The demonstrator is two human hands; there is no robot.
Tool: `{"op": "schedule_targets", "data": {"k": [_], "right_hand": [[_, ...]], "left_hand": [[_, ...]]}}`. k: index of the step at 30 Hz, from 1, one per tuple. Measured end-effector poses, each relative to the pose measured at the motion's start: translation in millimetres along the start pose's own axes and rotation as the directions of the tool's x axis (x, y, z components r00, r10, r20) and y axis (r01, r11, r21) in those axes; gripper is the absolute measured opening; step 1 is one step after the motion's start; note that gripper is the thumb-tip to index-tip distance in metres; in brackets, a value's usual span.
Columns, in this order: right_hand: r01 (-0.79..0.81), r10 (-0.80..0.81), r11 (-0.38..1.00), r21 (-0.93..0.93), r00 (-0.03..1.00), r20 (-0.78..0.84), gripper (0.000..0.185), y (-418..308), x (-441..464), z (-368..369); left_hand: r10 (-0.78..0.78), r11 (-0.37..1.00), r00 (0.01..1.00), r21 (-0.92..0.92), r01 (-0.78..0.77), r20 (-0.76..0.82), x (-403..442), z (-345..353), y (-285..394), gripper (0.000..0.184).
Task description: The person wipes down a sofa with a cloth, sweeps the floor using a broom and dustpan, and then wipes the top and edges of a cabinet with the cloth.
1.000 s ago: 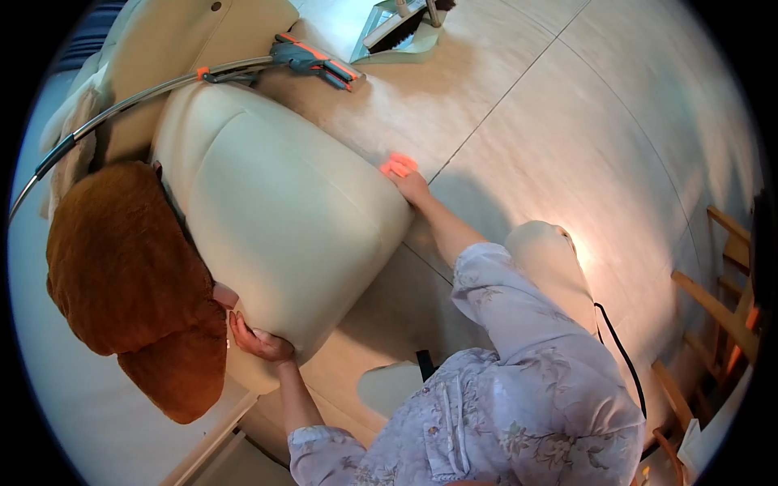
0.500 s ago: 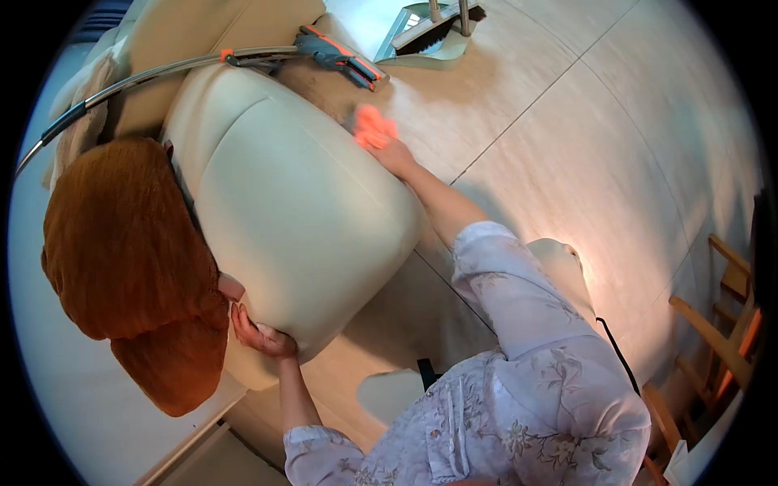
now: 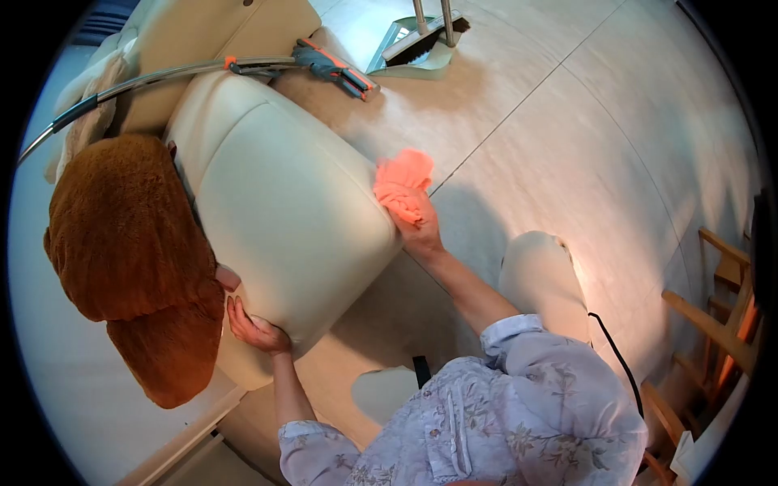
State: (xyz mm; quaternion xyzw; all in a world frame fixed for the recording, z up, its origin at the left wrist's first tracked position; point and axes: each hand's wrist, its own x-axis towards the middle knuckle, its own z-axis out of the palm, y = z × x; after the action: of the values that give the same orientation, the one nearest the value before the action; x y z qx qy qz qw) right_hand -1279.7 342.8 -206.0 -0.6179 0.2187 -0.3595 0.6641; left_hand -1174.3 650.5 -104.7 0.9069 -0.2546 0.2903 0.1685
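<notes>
A large padded cream leather sofa section (image 3: pixel 284 194) fills the middle of the head view. My right hand (image 3: pixel 421 231) is closed around a crumpled coral cloth (image 3: pixel 405 182) at the section's right edge. Against its lower left corner rests my left hand (image 3: pixel 257 328), fingers stretched out and holding nothing. Just above those fingertips is a small pinkish block (image 3: pixel 228 279). A brown plush cover (image 3: pixel 130 231) lies to the left of the leather.
A vacuum or mop tube (image 3: pixel 174 79) with a grey-orange head (image 3: pixel 336 69) crosses behind the section. Farther back stand a brush (image 3: pixel 421 44) and dustpan (image 3: pixel 433 66). Wooden chair parts (image 3: pixel 717 324) are on the right. My slippered foot or a pale rounded object (image 3: pixel 539 275) shows below.
My right hand has come nearer to me along the right edge with the coral cloth, toward the near right corner. My left hand has stayed at the lower left corner.
</notes>
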Motion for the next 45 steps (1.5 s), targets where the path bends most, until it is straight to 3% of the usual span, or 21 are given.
{"op": "schedule_targets", "data": {"k": [3, 5, 6, 8, 10, 12, 15, 19, 23, 27, 31, 33, 34, 35, 38, 40, 41, 43, 45], "right_hand": [[0.150, -0.155, 0.986, -0.072, 0.986, -0.064, 0.025, 45, -11, 5], [-0.198, 0.148, 0.968, -0.155, 0.948, -0.283, 0.030, 91, -30, 1], [-0.194, 0.144, 0.969, -0.154, 0.948, -0.283, 0.030, 113, -40, 2], [-0.613, 0.528, 0.787, -0.068, 0.726, -0.440, 0.040, 128, -50, 8], [-0.663, 0.580, 0.748, -0.030, 0.675, -0.455, 0.043, 117, -55, 20], [-0.828, 0.849, 0.468, 0.310, 0.324, -0.417, 0.043, 106, -56, 37], [-0.715, 0.837, 0.542, 0.443, 0.407, -0.366, 0.044, 87, -63, 50], [-0.358, 0.647, 0.699, 0.619, 0.686, -0.333, 0.045, 3, -64, 57], [-0.137, 0.406, 0.740, 0.659, 0.872, -0.275, 0.043, 55, -76, 47], [-0.157, 0.407, 0.823, 0.546, 0.834, -0.373, 0.029, 125, -84, 51], [-0.147, 0.460, 0.855, 0.497, 0.657, -0.597, 0.020, 212, -96, 62], [0.045, 0.548, 0.722, 0.691, 0.572, -0.610, 0.020, 238, -99, 71], [0.204, 0.667, 0.432, 0.878, 0.583, -0.464, 0.019, 240, -102, 77], [0.365, 0.761, 0.092, 0.926, 0.574, -0.302, 0.020, 226, -100, 83], [-0.078, 0.761, 0.231, 0.970, 0.635, -0.130, 0.020, 187, -125, 93], [-0.370, 0.781, 0.310, 0.876, 0.624, -0.013, 0.021, 173, -155, 105], [-0.138, 0.574, 0.275, 0.952, 0.817, -0.048, 0.010, 200, -176, 122], [-0.177, 0.543, 0.213, 0.961, 0.839, 0.034, 0.006, 180, -196, 135], [-0.427, 0.729, 0.197, 0.883, 0.665, 0.159, 0.006, 97, -193, 130]], "left_hand": [[0.032, 0.999, 0.999, 0.032, -0.032, 0.012, -2, -1, -7, 0.044], [0.029, 0.999, 1.000, 0.043, -0.029, 0.006, -2, -2, -6, 0.043], [0.023, 0.998, 1.000, 0.050, -0.024, 0.007, -2, -2, -5, 0.043], [0.020, 0.999, 1.000, 0.042, -0.020, 0.003, -1, -2, 0, 0.043], [0.009, 0.999, 1.000, 0.042, -0.010, 0.004, -1, -3, -1, 0.043], [0.008, 0.999, 1.000, 0.039, -0.009, 0.012, -2, -2, -3, 0.043], [-0.008, 0.999, 1.000, 0.051, 0.008, 0.010, -2, -3, -3, 0.043], [-0.022, 0.999, 1.000, 0.041, 0.021, 0.006, -4, -3, -2, 0.044], [-0.014, 0.999, 1.000, 0.048, 0.014, 0.012, -4, -5, -2, 0.043], [-0.040, 0.996, 0.999, 0.078, 0.037, 0.030, -4, -8, 2, 0.043], [-0.037, 0.996, 0.999, 0.077, 0.035, 0.020, -5, -9, 2, 0.042], [-0.030, 0.998, 1.000, 0.058, 0.029, 0.007, -5, -7, 0, 0.041], [-0.030, 0.998, 1.000, 0.052, 0.031, -0.002, -5, -7, -2, 0.041], [-0.032, 0.998, 0.999, 0.057, 0.032, 0.001, -6, -7, -3, 0.041], [-0.039, 0.998, 0.999, 0.058, 0.039, -0.002, -4, -7, -1, 0.040], [-0.047, 0.997, 0.999, 0.059, 0.047, -0.004, -5, -8, -1, 0.040], [-0.028, 0.998, 1.000, 0.052, 0.028, -0.007, -5, -8, -2, 0.041], [-0.008, 0.999, 1.000, 0.048, 0.009, -0.018, -5, -8, -4, 0.041], [-0.037, 0.998, 0.999, 0.056, 0.037, 0.005, -7, -7, -8, 0.041]]}}
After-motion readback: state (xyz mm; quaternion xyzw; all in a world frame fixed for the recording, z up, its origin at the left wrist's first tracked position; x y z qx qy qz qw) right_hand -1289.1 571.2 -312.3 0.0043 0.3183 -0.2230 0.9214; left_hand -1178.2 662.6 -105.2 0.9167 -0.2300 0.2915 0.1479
